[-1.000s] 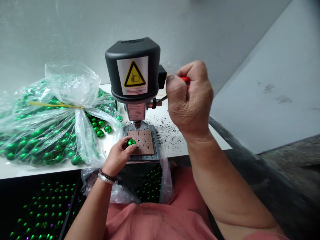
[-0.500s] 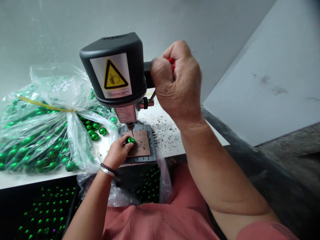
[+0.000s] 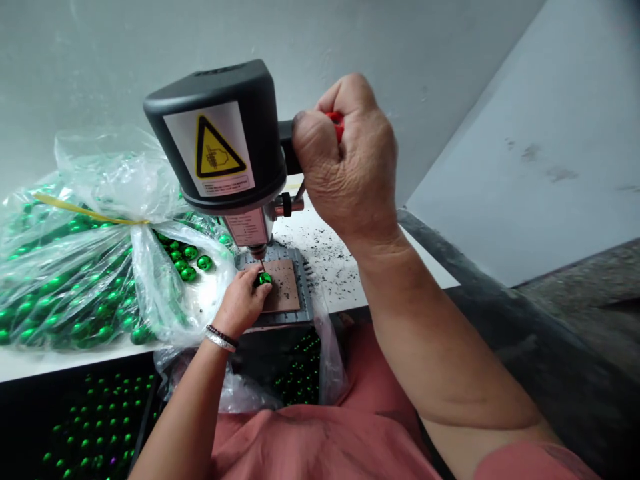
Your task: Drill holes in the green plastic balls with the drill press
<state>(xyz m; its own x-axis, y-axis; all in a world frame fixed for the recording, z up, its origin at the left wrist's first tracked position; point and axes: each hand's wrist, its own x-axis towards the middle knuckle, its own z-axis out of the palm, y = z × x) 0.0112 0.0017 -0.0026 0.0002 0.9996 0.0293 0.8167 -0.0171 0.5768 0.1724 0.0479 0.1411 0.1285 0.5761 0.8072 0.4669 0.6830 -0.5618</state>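
Observation:
A small bench drill press (image 3: pixel 215 133) with a black head and a yellow warning triangle stands in front of me. My right hand (image 3: pixel 350 153) is closed around its feed lever (image 3: pixel 336 125), of which a red part shows between the fingers. Low on the left, my left hand (image 3: pixel 244 299) pinches a shiny green ball (image 3: pixel 265 279) between thumb and fingers. That ball rests on a brown board (image 3: pixel 284 290) on the drill's base. Just above the ball is the thin drill bit (image 3: pixel 262 265); whether it touches, I cannot tell.
A clear plastic bag (image 3: pixel 150 267) full of green balls lies left, tied with a yellow strap (image 3: pixel 90 208). Several loose balls (image 3: pixel 188 273) sit at its mouth. Dark shavings (image 3: pixel 325 250) litter the white table. Below, a black tray (image 3: pixel 20 407) holds rows of green balls.
The left hand with the green ball has shifted slightly right, closer under the bit. The drill head appears slightly further left in view. The right hand keeps its grip on the lever.

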